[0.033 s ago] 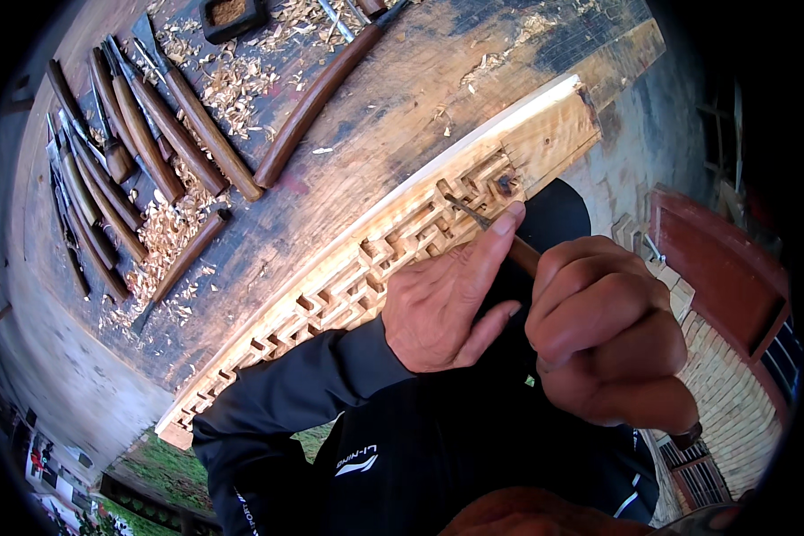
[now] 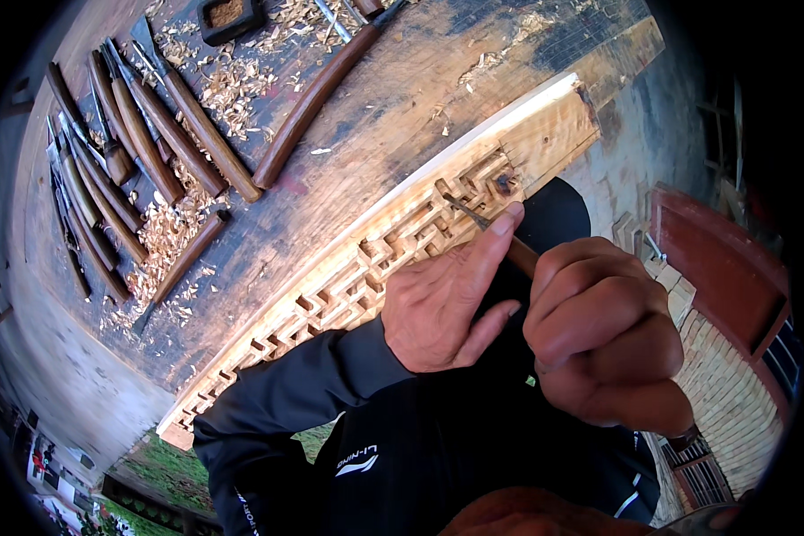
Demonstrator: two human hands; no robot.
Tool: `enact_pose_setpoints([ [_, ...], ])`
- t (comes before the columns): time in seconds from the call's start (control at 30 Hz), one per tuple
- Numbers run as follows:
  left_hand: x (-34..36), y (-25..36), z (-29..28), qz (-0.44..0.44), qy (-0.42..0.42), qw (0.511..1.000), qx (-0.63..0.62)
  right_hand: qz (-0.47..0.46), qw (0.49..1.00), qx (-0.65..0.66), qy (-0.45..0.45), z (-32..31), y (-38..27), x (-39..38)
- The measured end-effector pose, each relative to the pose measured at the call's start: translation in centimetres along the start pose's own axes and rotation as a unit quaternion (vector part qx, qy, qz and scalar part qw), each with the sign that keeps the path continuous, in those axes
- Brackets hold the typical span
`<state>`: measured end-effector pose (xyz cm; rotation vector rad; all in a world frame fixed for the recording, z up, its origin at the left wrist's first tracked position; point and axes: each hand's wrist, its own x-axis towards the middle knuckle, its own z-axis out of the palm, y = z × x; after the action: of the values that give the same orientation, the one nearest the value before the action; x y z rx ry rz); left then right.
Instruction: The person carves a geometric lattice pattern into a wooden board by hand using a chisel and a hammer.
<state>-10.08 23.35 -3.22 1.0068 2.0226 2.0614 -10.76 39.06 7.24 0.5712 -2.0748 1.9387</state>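
Note:
A long pale wooden board (image 2: 545,143) with a carved, stepped fretwork pattern lies slantwise along the table's near edge. My right hand (image 2: 603,335) is closed in a fist around the wooden handle of a carving chisel (image 2: 520,256). The chisel's thin metal blade reaches up and left into a recess near the pattern's right end. My left hand (image 2: 442,308) rests on the carving, its index finger stretched along the chisel's shank and its thumb held apart. The other left fingers are bent underneath and partly hidden.
Several wooden-handled chisels (image 2: 138,125) lie at the far left of the worn table (image 2: 348,188) among curled shavings (image 2: 165,228). A single chisel (image 2: 188,255) lies nearer, and a long-handled one (image 2: 317,107) farther right. A small dark box (image 2: 230,20) stands at the back.
My right hand has shifted very slightly left. The left hand, the chisel tip and the board look the same.

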Motion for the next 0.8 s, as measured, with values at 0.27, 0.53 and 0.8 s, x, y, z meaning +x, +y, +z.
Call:
enact_pose_setpoints([
  [0.27,0.8,0.6,-0.5,-0.009,-0.005,1.0,-0.003,-0.047,0.998,-0.022,0.025,0.4,0.5,-0.7],
  [0.53,0.3,0.1,-0.2,0.012,-0.003,0.999,0.053,-0.139,0.984,0.013,0.111,1.8,1.6,-4.9],
  [0.8,1.6,1.2,-1.4,-0.012,-0.094,0.991,0.09,-0.142,0.971,0.004,0.193,2.0,2.8,-8.2],
])
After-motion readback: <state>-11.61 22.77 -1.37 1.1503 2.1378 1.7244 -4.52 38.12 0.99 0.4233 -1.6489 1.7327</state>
